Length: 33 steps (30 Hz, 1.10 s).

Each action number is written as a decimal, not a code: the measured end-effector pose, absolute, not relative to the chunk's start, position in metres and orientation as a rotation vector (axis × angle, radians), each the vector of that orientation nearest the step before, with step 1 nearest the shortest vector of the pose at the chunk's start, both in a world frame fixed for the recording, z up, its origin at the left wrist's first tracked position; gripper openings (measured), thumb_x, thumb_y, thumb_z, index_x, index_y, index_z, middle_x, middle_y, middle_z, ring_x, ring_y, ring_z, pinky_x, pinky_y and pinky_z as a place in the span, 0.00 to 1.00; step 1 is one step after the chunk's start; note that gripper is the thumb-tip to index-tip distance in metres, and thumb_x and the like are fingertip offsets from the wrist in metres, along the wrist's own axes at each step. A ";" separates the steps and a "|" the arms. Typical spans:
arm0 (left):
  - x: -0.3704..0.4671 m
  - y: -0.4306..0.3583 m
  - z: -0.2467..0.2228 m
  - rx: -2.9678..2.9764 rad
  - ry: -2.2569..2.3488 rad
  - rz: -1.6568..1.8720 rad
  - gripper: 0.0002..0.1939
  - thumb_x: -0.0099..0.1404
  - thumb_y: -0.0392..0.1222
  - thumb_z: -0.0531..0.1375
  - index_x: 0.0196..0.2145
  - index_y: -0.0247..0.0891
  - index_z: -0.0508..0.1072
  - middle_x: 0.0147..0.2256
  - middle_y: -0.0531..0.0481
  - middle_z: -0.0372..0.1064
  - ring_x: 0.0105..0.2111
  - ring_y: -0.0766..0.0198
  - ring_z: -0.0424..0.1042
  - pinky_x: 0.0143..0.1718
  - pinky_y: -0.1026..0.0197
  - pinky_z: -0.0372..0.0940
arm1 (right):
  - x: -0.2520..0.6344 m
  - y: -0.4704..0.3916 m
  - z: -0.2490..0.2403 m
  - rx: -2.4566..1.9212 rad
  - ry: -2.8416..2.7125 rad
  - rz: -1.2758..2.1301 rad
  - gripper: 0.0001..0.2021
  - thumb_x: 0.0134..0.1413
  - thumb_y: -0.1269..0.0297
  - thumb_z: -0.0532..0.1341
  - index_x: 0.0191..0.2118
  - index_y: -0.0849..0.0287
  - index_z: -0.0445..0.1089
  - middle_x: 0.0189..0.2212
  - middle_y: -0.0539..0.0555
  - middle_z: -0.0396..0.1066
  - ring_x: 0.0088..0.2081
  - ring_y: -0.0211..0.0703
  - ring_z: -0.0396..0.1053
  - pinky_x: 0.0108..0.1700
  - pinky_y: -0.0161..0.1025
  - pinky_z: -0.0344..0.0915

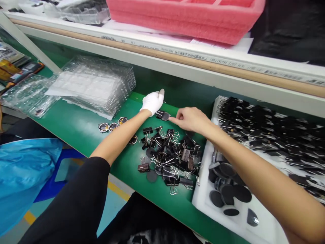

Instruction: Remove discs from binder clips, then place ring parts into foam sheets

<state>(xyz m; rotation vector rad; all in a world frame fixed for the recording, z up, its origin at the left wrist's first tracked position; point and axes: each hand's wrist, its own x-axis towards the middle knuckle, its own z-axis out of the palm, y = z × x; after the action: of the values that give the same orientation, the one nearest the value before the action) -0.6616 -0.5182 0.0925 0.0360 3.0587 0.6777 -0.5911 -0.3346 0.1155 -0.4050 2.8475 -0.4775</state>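
My left hand (153, 102), in a white glove, has its fingers drawn together at the back of the green table (78, 120). Beside its lower edge lies a black binder clip (159, 114) with a dark round disc (166, 116) at its right end. What the gloved fingers hold, if anything, is hidden. My bare right hand (189, 118) is closed, with the thumb tip and a fingertip at the disc's right edge. A heap of black binder clips (169, 152) and dark discs lies in front of both hands. Several small round parts (113, 126) sit left of my left forearm.
Clear plastic trays (101, 84) are stacked at the back left. A white foam tray (203, 189) on the right holds rows of clips and loose dark discs (227, 193). Above the hands runs a shelf edge (162, 56), with a pink foam box (185, 20) on the shelf.
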 end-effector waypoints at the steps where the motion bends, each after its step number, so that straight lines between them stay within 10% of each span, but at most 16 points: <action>1: -0.658 -0.521 0.097 0.096 3.088 0.685 0.39 0.78 0.56 0.31 0.46 0.39 0.79 0.46 0.41 0.79 0.50 0.53 0.75 0.54 0.55 0.64 | -0.585 -0.333 0.121 -0.371 2.775 -0.381 0.20 0.59 0.43 0.63 0.30 0.55 0.78 0.28 0.58 0.74 0.34 0.53 0.73 0.40 0.50 0.70; 8: -0.632 -0.538 0.112 0.227 2.962 0.138 0.36 0.72 0.64 0.43 0.36 0.35 0.81 0.36 0.34 0.79 0.42 0.44 0.78 0.43 0.52 0.68 | -0.580 -0.330 0.122 -0.185 2.653 -0.376 0.15 0.63 0.55 0.61 0.26 0.53 0.74 0.28 0.52 0.76 0.39 0.50 0.74 0.48 0.50 0.66; 18: -0.631 -0.552 0.104 0.312 2.833 0.251 0.35 0.73 0.62 0.41 0.36 0.37 0.82 0.36 0.35 0.79 0.41 0.45 0.79 0.42 0.53 0.67 | -0.615 -0.351 0.098 0.379 3.032 -0.747 0.26 0.70 0.45 0.45 0.57 0.53 0.69 0.58 0.68 0.66 0.61 0.68 0.61 0.60 0.66 0.57; 33: -0.628 -0.546 0.090 0.577 2.835 0.310 0.39 0.75 0.64 0.40 0.33 0.36 0.81 0.32 0.39 0.77 0.37 0.51 0.76 0.39 0.56 0.62 | -0.623 -0.357 0.052 0.404 3.057 -0.805 0.28 0.72 0.49 0.35 0.60 0.53 0.65 0.61 0.66 0.60 0.67 0.66 0.51 0.64 0.70 0.47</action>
<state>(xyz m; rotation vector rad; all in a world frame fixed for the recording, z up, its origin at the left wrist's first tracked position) -0.6279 -0.5463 0.0902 0.5767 2.8348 0.3095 -0.6228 -0.3570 0.0521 0.4039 3.0567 -0.8049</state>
